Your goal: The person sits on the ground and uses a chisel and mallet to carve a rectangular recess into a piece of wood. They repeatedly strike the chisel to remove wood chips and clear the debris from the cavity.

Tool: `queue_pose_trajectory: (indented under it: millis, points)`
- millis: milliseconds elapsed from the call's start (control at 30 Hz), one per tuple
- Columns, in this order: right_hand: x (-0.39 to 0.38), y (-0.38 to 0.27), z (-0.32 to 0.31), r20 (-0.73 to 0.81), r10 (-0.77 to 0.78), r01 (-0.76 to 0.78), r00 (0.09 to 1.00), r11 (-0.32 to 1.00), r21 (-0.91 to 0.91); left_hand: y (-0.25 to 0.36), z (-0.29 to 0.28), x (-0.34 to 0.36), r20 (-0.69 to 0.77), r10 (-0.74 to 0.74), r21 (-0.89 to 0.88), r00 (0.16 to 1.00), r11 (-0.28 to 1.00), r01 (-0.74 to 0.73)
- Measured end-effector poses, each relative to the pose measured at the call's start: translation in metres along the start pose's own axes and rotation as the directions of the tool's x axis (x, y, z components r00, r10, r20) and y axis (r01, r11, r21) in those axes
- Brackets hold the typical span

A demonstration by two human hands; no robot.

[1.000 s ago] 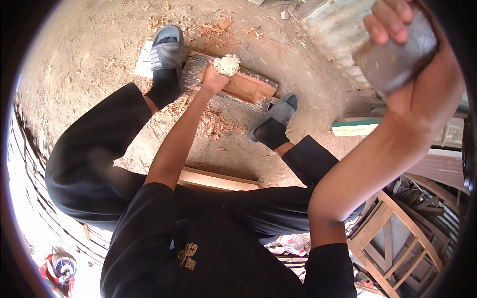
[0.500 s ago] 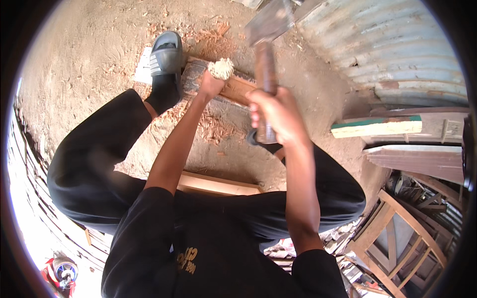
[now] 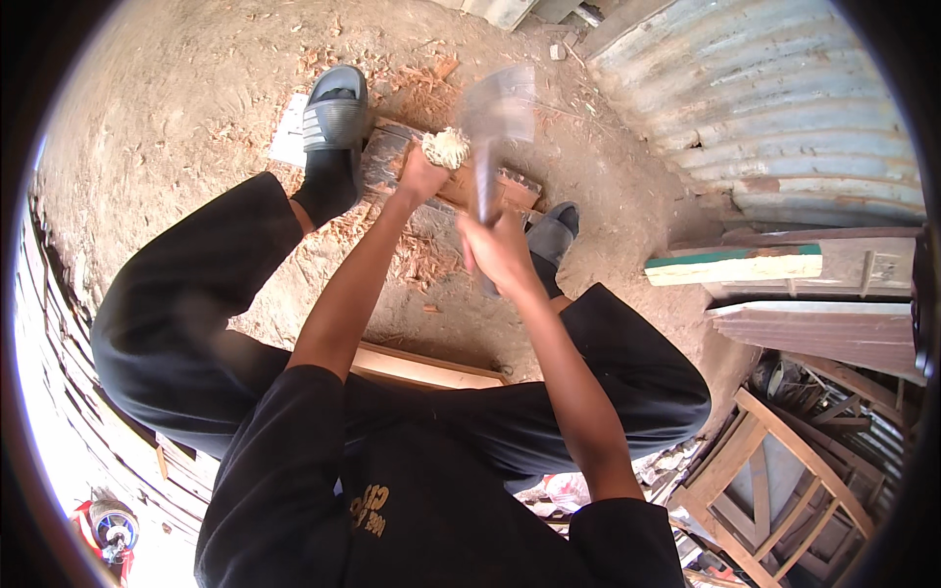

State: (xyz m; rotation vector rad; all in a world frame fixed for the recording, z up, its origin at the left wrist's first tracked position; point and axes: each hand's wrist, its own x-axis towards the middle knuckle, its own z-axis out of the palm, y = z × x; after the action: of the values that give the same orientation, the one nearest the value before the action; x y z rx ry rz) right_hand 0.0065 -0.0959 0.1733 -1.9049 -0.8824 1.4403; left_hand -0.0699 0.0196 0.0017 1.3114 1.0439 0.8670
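My left hand (image 3: 421, 174) is closed round an upright tool with a pale, frayed top (image 3: 446, 147), its lower end hidden, on a wooden board (image 3: 520, 191) that lies on the dirt ground between my feet. My right hand (image 3: 500, 245) grips the handle of a hammer whose broad head (image 3: 498, 103), smeared by motion, is just right of the frayed top; I cannot tell whether they touch. My grey slides (image 3: 333, 108) are on either side of the board.
Wood shavings (image 3: 412, 250) are scattered round the board. A corrugated metal sheet (image 3: 745, 98) stands at upper right, with planks (image 3: 730, 265) below it and a wooden frame (image 3: 814, 519) at lower right. A pale plank (image 3: 421, 367) lies beneath my legs.
My right hand with the hammer has swung down from high at the upper right to beside the frayed top. My left hand has barely moved.
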Motion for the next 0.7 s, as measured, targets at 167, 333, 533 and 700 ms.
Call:
queue_pose_trajectory:
  millis: [167,333,533,700]
  points:
    - [-0.038,-0.042,-0.014,0.12,0.114,-0.134,0.986,0.974,0.182,-0.011,-0.003,-0.01,0.011,0.016,0.008,1.0,1.0,-0.016]
    - [-0.064,-0.138,-0.037,-0.127,-0.287,0.311,0.95,0.908,0.281,-0.031,-0.008,0.008,-0.031,-0.029,0.106,0.999,0.994,0.032]
    - [-0.045,-0.168,-0.053,-0.223,-0.724,0.737,0.653,0.538,0.409,-0.016,-0.002,0.003,0.009,0.039,0.087,0.999,0.995,-0.04]
    - [0.006,-0.036,-0.007,-0.274,-0.684,0.735,0.676,0.653,0.183,-0.008,0.004,0.003,-0.019,0.071,0.103,0.997,0.992,-0.069]
